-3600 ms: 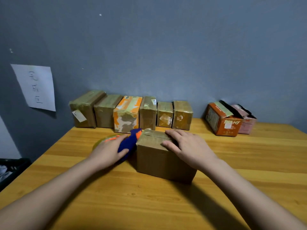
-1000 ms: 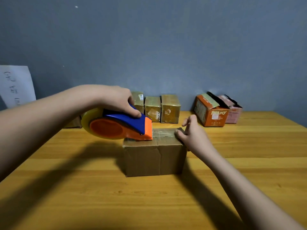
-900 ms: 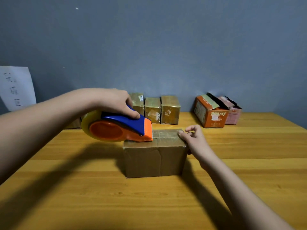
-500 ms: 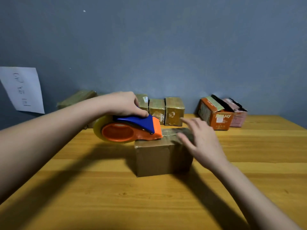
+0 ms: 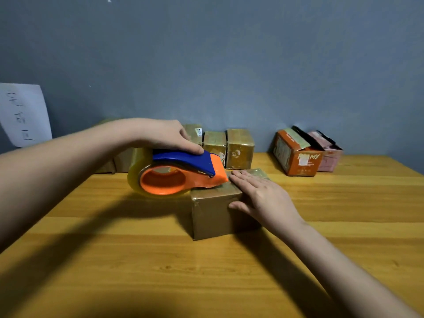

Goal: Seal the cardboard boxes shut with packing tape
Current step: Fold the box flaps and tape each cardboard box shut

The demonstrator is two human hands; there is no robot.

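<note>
Left hand (image 5: 160, 136) grips plastic tape dispenser (image 5: 176, 174); right hand (image 5: 263, 198) lies flat on cardboard box (image 5: 213, 214).

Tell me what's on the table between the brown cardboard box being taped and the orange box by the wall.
Nothing: the head view shows bare wooden table between brown cardboard box and orange box.

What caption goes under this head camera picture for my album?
Left hand holds the tape dispenser on the cardboard box while right hand presses it flat.

Left hand (image 5: 160, 136), forearm extended from the left, fingers curled in a downward grip; right hand (image 5: 263, 198), fingers straight, palm down, thumb spread aside.
</note>
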